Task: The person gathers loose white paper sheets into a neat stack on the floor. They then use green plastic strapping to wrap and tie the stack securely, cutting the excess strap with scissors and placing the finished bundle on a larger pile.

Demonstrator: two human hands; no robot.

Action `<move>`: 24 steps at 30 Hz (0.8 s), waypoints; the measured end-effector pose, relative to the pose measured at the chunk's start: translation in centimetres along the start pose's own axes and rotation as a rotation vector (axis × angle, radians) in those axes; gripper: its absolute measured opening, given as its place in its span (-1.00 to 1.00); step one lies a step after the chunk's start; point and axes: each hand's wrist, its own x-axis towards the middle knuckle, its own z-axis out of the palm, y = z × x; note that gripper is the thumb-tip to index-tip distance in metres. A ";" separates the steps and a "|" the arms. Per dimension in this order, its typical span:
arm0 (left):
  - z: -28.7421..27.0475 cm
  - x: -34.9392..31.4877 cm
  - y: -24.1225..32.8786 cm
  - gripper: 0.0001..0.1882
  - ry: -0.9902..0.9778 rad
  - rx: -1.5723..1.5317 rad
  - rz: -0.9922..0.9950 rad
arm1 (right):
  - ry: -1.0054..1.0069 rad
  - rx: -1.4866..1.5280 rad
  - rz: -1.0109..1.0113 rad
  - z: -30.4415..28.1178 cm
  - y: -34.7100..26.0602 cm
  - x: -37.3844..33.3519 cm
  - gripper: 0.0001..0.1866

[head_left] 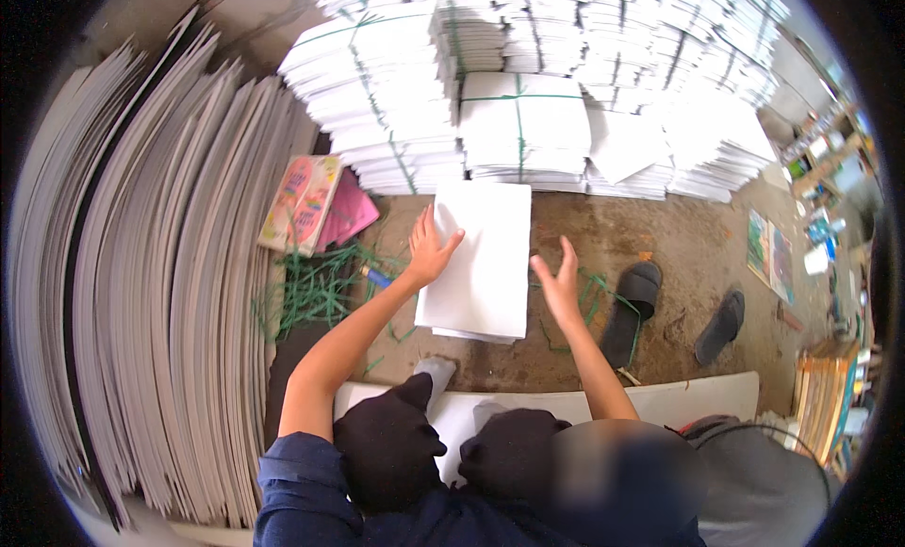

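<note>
A stack of white paper sheets [479, 264] lies on the floor in front of my knees, its long side pointing away from me. My left hand [433, 253] rests at the stack's left edge, fingers stretched out and thumb over the top sheet. To the right of the stack, my right hand [560, 281] is held a little apart from it, fingers spread and nothing in them. Green plastic twine [596, 297] lies loose on the floor beside my right hand. A tangled heap of the same green twine [325, 288] is left of my left forearm.
Tied bundles of white paper [523, 123] are piled high at the back. Tall stacks of large sheets [179, 264] line the left. Near the heap lie a printed box [300, 203] and a blue-handled tool [376, 277]. Dark sandals [633, 307] sit at the right.
</note>
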 end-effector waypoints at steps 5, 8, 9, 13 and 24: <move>-3.1 -9.0 -2.3 -0.08 -0.279 -0.430 -0.257 | -0.207 0.413 0.357 2.0 0.6 -1.6 0.00; -4.7 -11.2 -2.0 -0.08 -0.317 -0.389 -0.291 | -0.227 0.505 0.330 3.7 0.4 -1.9 -0.02; -5.1 -11.2 -2.0 -0.08 -0.310 -0.365 -0.292 | -0.222 0.538 0.321 4.0 0.2 -1.8 -0.02; -5.6 -9.5 -4.8 -0.03 -0.247 -0.603 -0.404 | -0.218 0.703 0.337 5.0 1.2 -1.5 -0.15; 3.6 -6.3 -9.1 -0.12 -0.664 -1.014 -0.298 | -0.335 0.600 0.428 5.7 8.3 -4.5 -0.24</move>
